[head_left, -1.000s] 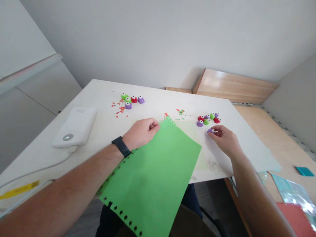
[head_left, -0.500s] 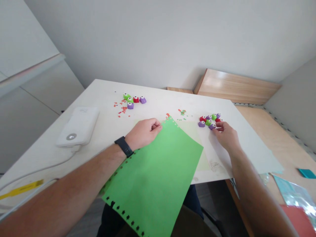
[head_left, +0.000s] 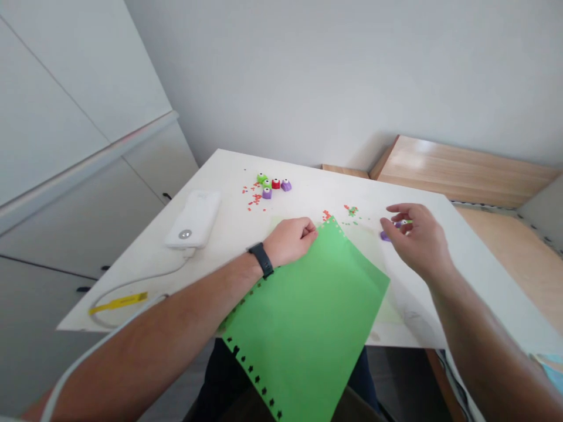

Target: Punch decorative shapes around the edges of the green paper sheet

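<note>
The green sheet point(head_left: 308, 316) lies at a slant on the white table point(head_left: 229, 170). Its near half hangs past the table's front edge, and a row of punched shapes runs along its left margin. The left hand point(head_left: 288, 240), with a dark wristband point(head_left: 263, 259) behind it, is closed in a pinch on the sheet's far corner. That grip is probably what keeps the overhanging paper from sliding off.

Just right of that corner, the right hand point(head_left: 420, 240) hovers with its fingers loosely spread and half curled over a few small craft punches. One purple punch point(head_left: 385, 237) shows beside its fingertips. The hand is not closed on anything, and I cannot tell whether a fingertip touches a punch.

A paler sheet point(head_left: 365, 243) lies flat under the green sheet's right edge. Just beyond the pinched corner are red and green paper bits point(head_left: 326, 215). Farther beyond the sheet and to its left, four more punches point(head_left: 273, 184) sit close together with red scraps point(head_left: 253, 200) beside them. Left of the sheet is a white power bank point(head_left: 193, 220). Its cable point(head_left: 132, 284) trails toward a yellow tag point(head_left: 118, 302). A wooden board point(head_left: 461, 170) leans behind the table, beyond the sheet to the right.
</note>
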Demonstrator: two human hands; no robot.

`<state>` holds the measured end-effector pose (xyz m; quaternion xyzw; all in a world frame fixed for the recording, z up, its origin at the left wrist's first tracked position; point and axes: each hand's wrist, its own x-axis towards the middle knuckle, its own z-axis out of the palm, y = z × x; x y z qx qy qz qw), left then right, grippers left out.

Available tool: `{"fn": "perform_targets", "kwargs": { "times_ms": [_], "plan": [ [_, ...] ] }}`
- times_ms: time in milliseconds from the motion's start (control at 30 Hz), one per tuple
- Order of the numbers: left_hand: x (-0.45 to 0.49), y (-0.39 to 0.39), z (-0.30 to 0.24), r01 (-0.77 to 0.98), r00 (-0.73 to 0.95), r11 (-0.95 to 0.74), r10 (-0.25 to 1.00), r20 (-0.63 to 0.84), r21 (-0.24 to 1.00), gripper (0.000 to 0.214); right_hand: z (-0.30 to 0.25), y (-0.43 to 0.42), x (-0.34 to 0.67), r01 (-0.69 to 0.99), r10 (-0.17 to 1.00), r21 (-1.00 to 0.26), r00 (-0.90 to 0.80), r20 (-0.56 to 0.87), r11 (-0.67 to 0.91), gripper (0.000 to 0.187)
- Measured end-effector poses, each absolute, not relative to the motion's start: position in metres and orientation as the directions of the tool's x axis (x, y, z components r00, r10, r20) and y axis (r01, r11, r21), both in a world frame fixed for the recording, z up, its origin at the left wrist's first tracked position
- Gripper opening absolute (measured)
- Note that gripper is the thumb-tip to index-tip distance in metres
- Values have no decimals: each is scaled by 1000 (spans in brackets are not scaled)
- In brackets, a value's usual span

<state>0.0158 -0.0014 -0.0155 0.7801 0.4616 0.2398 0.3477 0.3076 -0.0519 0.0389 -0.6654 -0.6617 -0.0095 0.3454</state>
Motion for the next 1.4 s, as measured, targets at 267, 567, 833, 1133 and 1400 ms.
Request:
{"fn": "perform_targets", "kwargs": {
  "times_ms": [267, 567, 833, 1133, 1400],
  "plan": [
    [17, -1, -15, 539, 470, -353, 880, 75, 765, 22, 40, 49, 197, 874, 943, -375, -229, 241, 308, 39],
    [20, -1, -18, 553, 469, -379, 878, 99, 742, 21, 6, 142, 126, 945, 968, -209, -241, 69, 251, 50],
    [20, -1, -19, 571, 471, -392, 876, 104, 722, 20, -5, 152, 118, 940, 968, -237, -227, 103, 245, 28],
    [19, -1, -19, 550, 468, -360, 880, 79, 753, 20, 32, 95, 193, 650, 975, -729, -104, 196, 215, 30],
    [15, 1, -16, 537, 467, -329, 883, 52, 777, 24, 31, -1, 279, 20, 993, -999, -113, 33, 36, 39]
  ]
}}
